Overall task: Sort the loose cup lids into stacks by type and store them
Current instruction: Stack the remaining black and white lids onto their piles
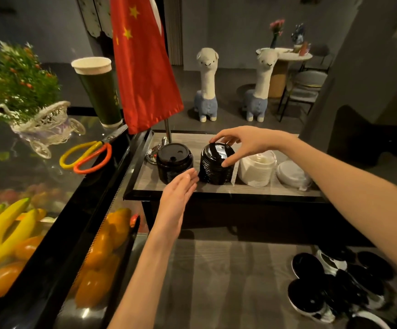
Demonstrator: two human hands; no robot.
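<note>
Resting on the raised shelf (216,189), the right hand (242,143) pinches the top of the second black lid stack (214,166) with curled fingers. The left hand (177,195) hovers beside it, fingers straight and pressed together, near the first black stack (174,162).

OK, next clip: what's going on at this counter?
A person is sorting cup lids into stacks on a raised shelf. The right hand has its grip curled over the top of the second black lid stack, fingertips and thumb on its rim. The left hand is open, flat, just in front of the first black lid stack. Two white lid stacks sit further right. A pile of loose black lids is not yet sorted on the lower counter.
</note>
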